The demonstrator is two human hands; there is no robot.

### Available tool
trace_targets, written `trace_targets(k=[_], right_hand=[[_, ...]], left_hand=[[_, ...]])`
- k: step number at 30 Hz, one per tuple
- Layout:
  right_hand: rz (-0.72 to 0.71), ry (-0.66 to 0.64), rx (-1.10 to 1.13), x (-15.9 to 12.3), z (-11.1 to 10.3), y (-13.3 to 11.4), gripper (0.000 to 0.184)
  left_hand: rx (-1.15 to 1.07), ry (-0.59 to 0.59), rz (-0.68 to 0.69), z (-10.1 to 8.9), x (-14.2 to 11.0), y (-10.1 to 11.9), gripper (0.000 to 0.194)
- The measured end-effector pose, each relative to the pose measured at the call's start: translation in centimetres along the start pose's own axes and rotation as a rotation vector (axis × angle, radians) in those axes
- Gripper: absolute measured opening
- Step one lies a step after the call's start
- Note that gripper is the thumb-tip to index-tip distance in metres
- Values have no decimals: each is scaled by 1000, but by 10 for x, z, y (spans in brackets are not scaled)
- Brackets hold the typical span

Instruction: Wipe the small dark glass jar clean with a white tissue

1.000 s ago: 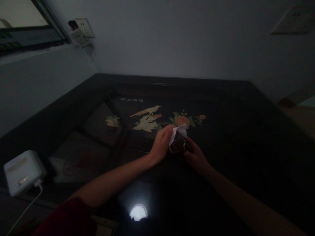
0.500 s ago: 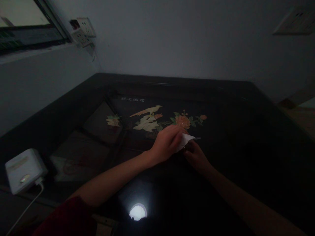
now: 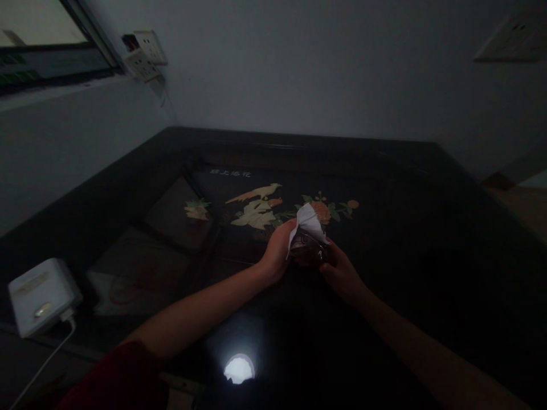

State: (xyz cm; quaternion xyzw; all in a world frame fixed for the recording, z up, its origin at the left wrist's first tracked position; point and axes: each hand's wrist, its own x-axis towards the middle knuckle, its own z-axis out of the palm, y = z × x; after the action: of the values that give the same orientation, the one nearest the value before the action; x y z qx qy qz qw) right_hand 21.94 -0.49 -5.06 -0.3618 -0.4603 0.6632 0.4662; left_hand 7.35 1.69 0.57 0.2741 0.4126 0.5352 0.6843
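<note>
In front of me, over the dark tabletop (image 3: 397, 193), both hands are together. My left hand (image 3: 278, 250) is closed on a white tissue (image 3: 308, 223), which stands up and drapes over the far side of a dark shiny object (image 3: 306, 253). My right hand (image 3: 341, 272) grips the right side of that object, its thumb on the near edge. Glints show on its glossy surface, but in the dim light its kind cannot be made out. My left fingers are largely hidden behind the tissue.
A white box-shaped device (image 3: 43, 296) with a white cable (image 3: 47, 360) sits at the left edge. Bird and flower inlay (image 3: 256, 213) decorates the tabletop. Wall sockets (image 3: 145, 54) are at the back left, beside a window (image 3: 47, 57). A bright reflection shows near the front.
My left hand has turned and shifted slightly left, opening out from over the object. The tissue now stands upright, and the dark shiny object has come into view between my hands.
</note>
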Motion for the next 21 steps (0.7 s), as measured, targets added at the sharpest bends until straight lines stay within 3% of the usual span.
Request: trace_targets(k=[3, 7, 13, 17, 21], right_hand=[[-7, -19, -17, 0, -1, 0, 63], [-14, -10, -79, 0, -5, 4, 69], [-22, -23, -31, 0, -4, 6, 61], [-42, -29, -65, 0, -3, 4, 58], [-19, 32, -124, 1, -5, 6, 41]], left_hand=[[3, 7, -16, 0, -1, 0, 18], [149, -59, 132, -1, -3, 3, 23], [595, -218, 365, -4, -8, 16, 37], [919, -314, 577, -4, -11, 23, 37], [1150, -406, 758, -3, -14, 26, 32]])
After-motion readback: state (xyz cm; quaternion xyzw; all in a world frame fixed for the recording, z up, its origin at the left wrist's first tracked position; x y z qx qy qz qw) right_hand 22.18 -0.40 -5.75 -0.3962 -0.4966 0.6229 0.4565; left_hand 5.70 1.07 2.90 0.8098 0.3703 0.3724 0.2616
